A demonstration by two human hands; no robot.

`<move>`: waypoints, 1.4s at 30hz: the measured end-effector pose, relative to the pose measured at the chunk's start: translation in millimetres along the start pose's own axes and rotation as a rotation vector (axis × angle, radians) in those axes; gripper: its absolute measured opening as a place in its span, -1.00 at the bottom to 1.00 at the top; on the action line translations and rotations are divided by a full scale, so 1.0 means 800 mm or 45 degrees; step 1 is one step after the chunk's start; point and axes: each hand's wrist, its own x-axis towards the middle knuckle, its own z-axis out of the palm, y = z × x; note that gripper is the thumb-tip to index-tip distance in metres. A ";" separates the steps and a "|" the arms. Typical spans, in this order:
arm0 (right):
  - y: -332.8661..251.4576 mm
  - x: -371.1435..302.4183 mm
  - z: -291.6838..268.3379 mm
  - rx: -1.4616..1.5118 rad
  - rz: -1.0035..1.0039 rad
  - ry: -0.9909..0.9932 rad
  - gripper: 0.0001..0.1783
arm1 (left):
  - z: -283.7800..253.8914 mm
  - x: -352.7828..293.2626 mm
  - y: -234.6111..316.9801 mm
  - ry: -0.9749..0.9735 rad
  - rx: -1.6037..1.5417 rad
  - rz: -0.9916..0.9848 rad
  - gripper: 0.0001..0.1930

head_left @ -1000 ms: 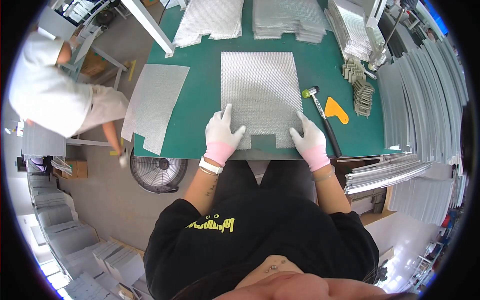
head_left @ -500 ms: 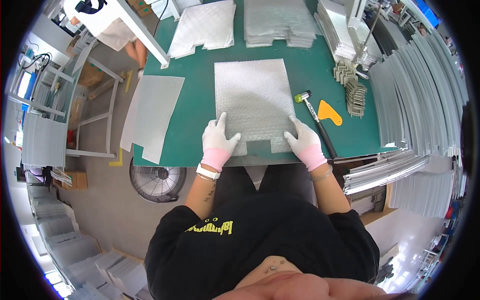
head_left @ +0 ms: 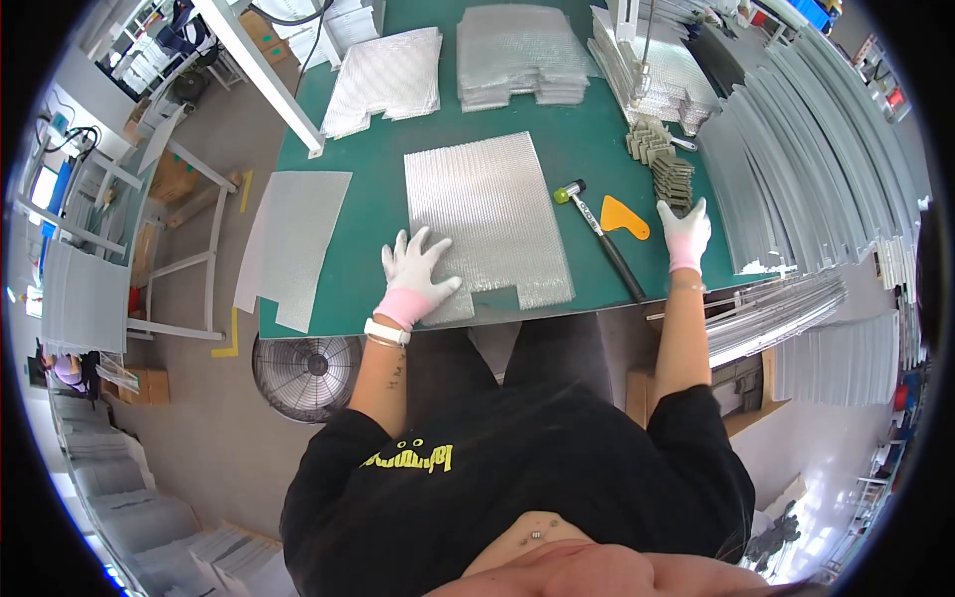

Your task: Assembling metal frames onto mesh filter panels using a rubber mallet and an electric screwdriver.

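A silvery textured sheet (head_left: 487, 214) with a notch in its near edge lies on the green table top. My left hand (head_left: 414, 271), in a white and pink glove, rests on its near left part with fingers spread. At the right, my gloved right hand (head_left: 686, 237) is at the near end of a row of small grey-beige brackets (head_left: 673, 179). Its thumb and fingers are apart around that end; whether they press on a bracket is hard to see. Between sheet and right hand lie a hammer (head_left: 605, 239) with a green-and-black head and an orange scraper (head_left: 625, 218).
Stacks of similar sheets (head_left: 522, 55) stand along the back. A plain grey sheet (head_left: 306, 239) overhangs the table's left edge. Many grey panels (head_left: 796, 169) stand upright at the right. A floor fan (head_left: 310, 370) is below the table's front left.
My right hand has left the sheet and moved right to the brackets. The left hand stays on the sheet, its fingers more spread. The view has shifted, and the person at far left is gone.
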 end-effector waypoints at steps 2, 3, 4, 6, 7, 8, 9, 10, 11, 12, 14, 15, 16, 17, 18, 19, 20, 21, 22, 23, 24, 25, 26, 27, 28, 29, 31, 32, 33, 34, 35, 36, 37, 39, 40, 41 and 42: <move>-0.023 0.002 -0.009 -0.139 -0.138 -0.190 0.02 | -0.002 -0.035 0.013 -0.006 -0.020 -0.064 -0.28; -0.026 0.002 -0.013 -0.132 -0.155 -0.199 0.02 | 0.000 -0.049 0.022 0.001 0.006 -0.086 -0.27; -0.025 0.003 -0.015 -0.167 -0.169 -0.242 0.02 | 0.000 -0.062 0.032 0.007 0.031 -0.110 -0.25; -0.015 0.005 -0.015 -0.194 -0.235 -0.342 -0.10 | -0.001 -0.081 0.053 0.171 0.025 -0.160 -0.26; -0.008 0.007 -0.015 -0.176 -0.303 -0.377 -0.18 | -0.002 -0.093 0.058 0.466 -0.054 -0.085 -0.27; -0.005 0.009 -0.020 -0.158 -0.368 -0.412 -0.25 | -0.003 -0.104 0.062 0.760 -0.129 -0.005 -0.27; 0.000 0.011 -0.024 -0.226 -0.427 -0.444 -0.38 | -0.014 -0.122 0.076 0.955 -0.138 0.074 -0.40; 0.010 0.017 -0.025 -0.252 -0.496 -0.398 -0.53 | -0.008 -0.137 0.074 0.946 -0.137 0.060 -0.40; 0.028 0.024 -0.027 -0.208 -0.536 -0.379 -0.59 | -0.002 -0.155 0.073 0.863 -0.403 0.266 -0.47; 0.039 0.032 -0.028 -0.161 -0.574 -0.356 -0.66 | 0.004 -0.169 0.073 0.775 -0.668 0.473 -0.55; 0.061 0.036 -0.035 -0.131 -0.493 -0.352 -0.74 | 0.027 -0.202 0.074 0.038 -1.208 0.227 -0.73; 0.049 0.024 -0.046 0.035 -0.484 -0.241 -0.76 | 0.045 -0.214 0.069 -0.310 -1.517 -0.051 -0.77; 0.026 0.000 -0.066 0.200 -0.475 -0.135 -0.77 | 0.067 -0.222 0.065 -0.305 -1.525 -0.076 -0.77; -0.006 -0.032 -0.093 0.388 -0.401 -0.161 -0.79 | 0.092 -0.226 0.064 -0.273 -1.977 -0.375 -0.73; -0.036 -0.073 -0.116 0.574 -0.314 -0.179 -0.80 | 0.107 -0.224 0.068 -0.232 -2.412 -0.684 -0.68; -0.053 -0.122 -0.130 0.839 -0.302 -0.305 -0.81 | 0.109 -0.213 0.079 -0.099 -2.386 -0.770 -0.55; -0.074 -0.174 -0.142 1.024 -0.640 -0.328 -0.80 | 0.114 -0.203 0.084 -0.084 -2.384 -0.784 -0.55; -0.090 -0.225 -0.173 1.283 -0.362 -1.012 -0.81 | 0.117 -0.191 0.087 -0.048 -2.486 -0.826 -0.55; -0.089 -0.265 -0.168 1.259 -0.598 -1.167 -0.79 | 0.117 -0.180 0.089 -0.017 -2.584 -0.864 -0.56; -0.093 -0.306 -0.156 1.354 -0.292 -1.452 -0.77 | 0.119 -0.171 0.088 -0.019 -2.582 -0.873 -0.56; -0.076 -0.343 -0.115 1.392 -0.074 -1.654 -0.71 | 0.123 -0.164 0.086 0.005 -2.611 -0.832 -0.58; -0.088 -0.363 -0.107 1.691 0.333 -1.758 -0.69 | 0.128 -0.161 0.083 0.037 -2.643 -0.797 -0.60; -0.087 -0.373 -0.094 1.685 0.342 -1.763 -0.69 | 0.132 -0.157 0.082 0.067 -2.673 -0.756 -0.62; -0.087 -0.378 -0.083 1.883 0.611 -1.815 -0.69 | 0.128 -0.152 0.086 0.087 -2.579 -0.822 -0.69; -0.085 -0.381 -0.073 2.073 0.893 -1.850 -0.68 | 0.128 -0.152 0.086 0.084 -2.579 -0.827 -0.69; -0.086 -0.377 -0.074 2.057 0.876 -1.897 -0.70 | 0.127 -0.152 0.086 0.080 -2.507 -0.841 -0.67; -0.092 -0.370 -0.075 2.009 0.814 -1.903 -0.70 | 0.128 -0.153 0.086 0.076 -2.439 -0.861 -0.64; -0.096 -0.366 -0.077 1.965 0.747 -1.903 -0.69 | 0.127 -0.153 0.087 0.093 -2.359 -0.874 -0.66; -0.101 -0.362 -0.080 1.960 0.749 -1.903 -0.69 | 0.126 -0.153 0.089 0.109 -2.278 -0.887 -0.68; -0.106 -0.358 -0.084 1.875 0.698 -1.869 -0.69 | 0.125 -0.153 0.092 0.107 -2.281 -0.890 -0.68; -0.111 -0.355 -0.087 1.791 0.647 -1.834 -0.69 | 0.117 -0.151 0.099 0.204 -2.342 -0.908 -0.72; -0.114 -0.351 -0.091 1.788 0.649 -1.834 -0.69 | 0.113 -0.151 0.103 0.303 -2.401 -0.924 -0.75; -0.117 -0.347 -0.094 1.734 0.561 -1.829 -0.67 | 0.117 -0.150 0.103 0.301 -2.403 -0.927 -0.75; -0.117 -0.346 -0.094 1.684 0.478 -1.819 -0.66 | 0.122 -0.151 0.102 0.396 -2.366 -0.872 -0.76; -0.114 -0.346 -0.092 1.667 0.457 -1.853 -0.66 | 0.123 -0.152 0.102 0.394 -2.365 -0.873 -0.76; -0.112 -0.346 -0.090 1.649 0.437 -1.886 -0.66 | 0.121 -0.152 0.102 0.379 -2.377 -0.879 -0.76; -0.111 -0.347 -0.088 1.651 0.441 -1.884 -0.66 | 0.118 -0.152 0.103 0.365 -2.390 -0.885 -0.76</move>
